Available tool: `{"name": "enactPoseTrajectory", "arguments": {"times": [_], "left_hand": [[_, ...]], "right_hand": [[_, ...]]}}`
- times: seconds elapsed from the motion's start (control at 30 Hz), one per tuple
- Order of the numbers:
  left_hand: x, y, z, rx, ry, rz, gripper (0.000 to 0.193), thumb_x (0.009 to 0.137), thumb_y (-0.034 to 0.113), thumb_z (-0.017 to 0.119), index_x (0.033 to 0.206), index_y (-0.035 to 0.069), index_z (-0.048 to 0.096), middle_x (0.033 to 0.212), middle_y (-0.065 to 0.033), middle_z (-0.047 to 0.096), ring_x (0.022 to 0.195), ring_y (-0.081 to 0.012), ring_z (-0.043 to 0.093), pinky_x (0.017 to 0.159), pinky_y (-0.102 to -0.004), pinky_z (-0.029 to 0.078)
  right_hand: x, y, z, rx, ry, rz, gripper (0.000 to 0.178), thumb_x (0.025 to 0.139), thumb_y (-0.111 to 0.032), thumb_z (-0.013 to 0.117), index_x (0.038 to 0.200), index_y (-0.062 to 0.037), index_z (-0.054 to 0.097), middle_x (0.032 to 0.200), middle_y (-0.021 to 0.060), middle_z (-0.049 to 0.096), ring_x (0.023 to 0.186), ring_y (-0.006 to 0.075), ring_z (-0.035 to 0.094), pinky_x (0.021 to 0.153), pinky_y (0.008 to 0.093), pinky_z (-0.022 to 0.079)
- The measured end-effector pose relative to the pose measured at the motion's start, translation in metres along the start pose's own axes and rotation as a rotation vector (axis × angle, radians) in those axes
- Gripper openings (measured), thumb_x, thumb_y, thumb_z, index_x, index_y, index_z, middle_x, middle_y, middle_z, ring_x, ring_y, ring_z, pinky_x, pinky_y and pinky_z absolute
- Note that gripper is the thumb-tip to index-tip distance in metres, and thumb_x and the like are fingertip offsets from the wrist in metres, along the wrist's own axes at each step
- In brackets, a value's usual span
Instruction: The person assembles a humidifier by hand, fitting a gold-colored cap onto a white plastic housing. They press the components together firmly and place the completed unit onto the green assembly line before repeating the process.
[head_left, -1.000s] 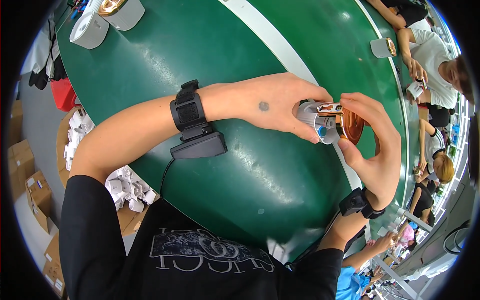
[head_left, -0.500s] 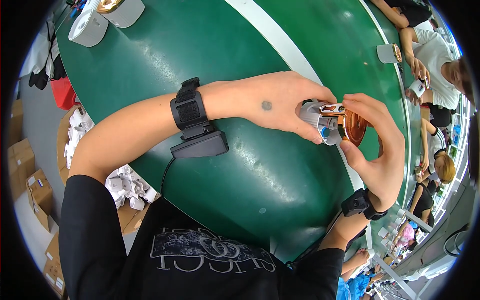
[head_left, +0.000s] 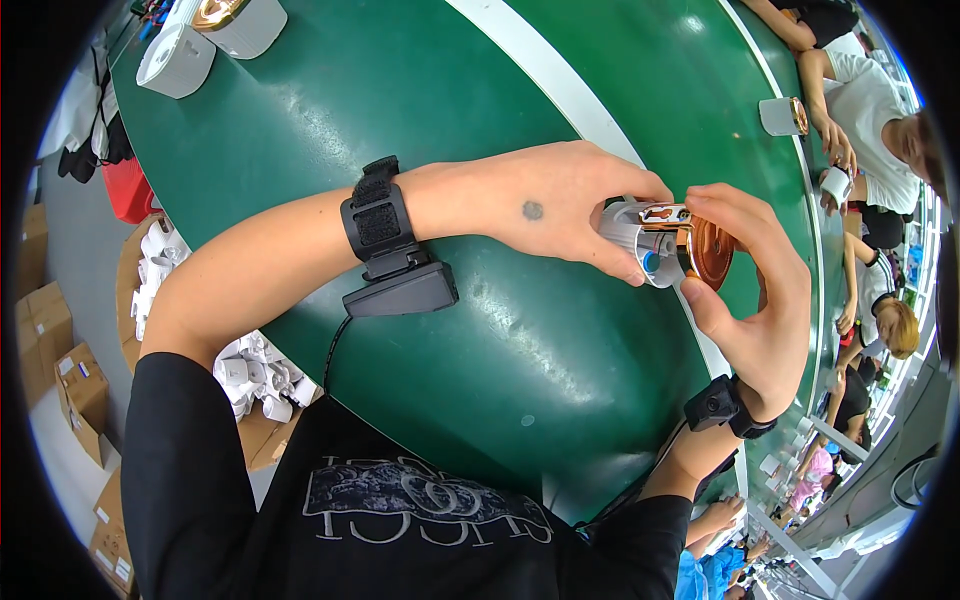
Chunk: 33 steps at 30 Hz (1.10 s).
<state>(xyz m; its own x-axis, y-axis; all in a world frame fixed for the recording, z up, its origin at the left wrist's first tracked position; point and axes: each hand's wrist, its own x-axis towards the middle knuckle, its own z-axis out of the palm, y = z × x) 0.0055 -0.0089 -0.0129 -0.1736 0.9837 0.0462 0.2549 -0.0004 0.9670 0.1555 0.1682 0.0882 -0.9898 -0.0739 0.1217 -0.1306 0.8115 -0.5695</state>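
Note:
My left hand (head_left: 575, 205) is closed round a white plastic housing (head_left: 622, 226), which lies on its side with its open end facing right. A blue part and some inner pieces show inside that opening. Fingers and thumb of my right hand (head_left: 765, 275) grip a copper-coloured round cap (head_left: 710, 253) by its edges. A copper-trimmed frame joined to the cap reaches partly into the housing's mouth. Both pieces are held above the green table (head_left: 420, 345). My fingers hide part of the housing and of the cap's rim.
Two white housings (head_left: 178, 62), one copper-topped, stand at the far left. Another copper-ended housing (head_left: 782, 117) sits near the co-workers at right. A carton of white parts (head_left: 262, 375) is left of my body, with cardboard boxes (head_left: 80, 380) on the floor. A white stripe (head_left: 545, 75) crosses the table.
My hands and the two pieces stay almost in place. Across the table, a co-worker's hand and the white part in it have shifted slightly.

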Motion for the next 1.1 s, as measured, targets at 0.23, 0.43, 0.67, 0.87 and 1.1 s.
{"name": "enactPoseTrajectory", "arguments": {"times": [0.23, 0.43, 0.67, 0.87, 1.1], "left_hand": [[0.001, -0.007, 0.003, 0.072, 0.057, 0.132, 0.063, 0.083, 0.026, 0.085, 0.138, 0.005, 0.061, 0.074, -0.0092, 0.068, 0.06, -0.0177, 0.065, 0.058, -0.0313, 0.05], [0.001, -0.009, 0.004, 0.091, 0.059, 0.145, 0.064, 0.084, 0.027, 0.085, 0.139, 0.006, 0.06, 0.073, -0.0093, 0.067, 0.06, -0.018, 0.065, 0.058, -0.0313, 0.05], [-0.001, -0.003, 0.001, 0.08, 0.027, 0.105, 0.06, 0.084, 0.029, 0.085, 0.134, 0.005, 0.062, 0.073, -0.0093, 0.066, 0.06, -0.0183, 0.064, 0.058, -0.0318, 0.049], [-0.001, -0.009, 0.004, 0.087, 0.05, 0.137, 0.059, 0.084, 0.031, 0.085, 0.132, 0.005, 0.063, 0.072, -0.0091, 0.066, 0.059, -0.0188, 0.063, 0.058, -0.032, 0.049], [0.0, 0.003, -0.004, 0.143, 0.017, 0.117, 0.06, 0.085, 0.031, 0.084, 0.134, 0.004, 0.061, 0.076, -0.0111, 0.069, 0.061, -0.0198, 0.066, 0.059, -0.0329, 0.05]], "right_hand": [[0.001, -0.004, -0.003, -0.06, -0.02, -0.004, 0.054, 0.069, -0.002, 0.078, 0.122, -0.0061, 0.071, 0.125, 0.015, 0.069, 0.112, 0.0309, 0.069, 0.095, 0.0377, 0.056], [0.0, -0.005, -0.001, -0.053, -0.014, 0.003, 0.054, 0.069, -0.001, 0.078, 0.122, -0.0067, 0.071, 0.126, 0.0147, 0.069, 0.112, 0.0308, 0.069, 0.095, 0.038, 0.056], [0.004, -0.004, 0.003, -0.067, -0.046, -0.008, 0.055, 0.07, 0.0, 0.078, 0.123, -0.0077, 0.07, 0.126, 0.0138, 0.069, 0.111, 0.0303, 0.069, 0.094, 0.0371, 0.056], [0.002, -0.007, 0.01, -0.086, -0.073, 0.019, 0.054, 0.071, -0.001, 0.081, 0.124, -0.0079, 0.07, 0.127, 0.0128, 0.068, 0.109, 0.0314, 0.07, 0.093, 0.0373, 0.057], [0.001, -0.014, 0.011, -0.146, -0.096, 0.074, 0.054, 0.073, -0.006, 0.084, 0.124, -0.007, 0.069, 0.126, 0.0122, 0.07, 0.105, 0.0333, 0.071, 0.091, 0.0382, 0.058]]}}
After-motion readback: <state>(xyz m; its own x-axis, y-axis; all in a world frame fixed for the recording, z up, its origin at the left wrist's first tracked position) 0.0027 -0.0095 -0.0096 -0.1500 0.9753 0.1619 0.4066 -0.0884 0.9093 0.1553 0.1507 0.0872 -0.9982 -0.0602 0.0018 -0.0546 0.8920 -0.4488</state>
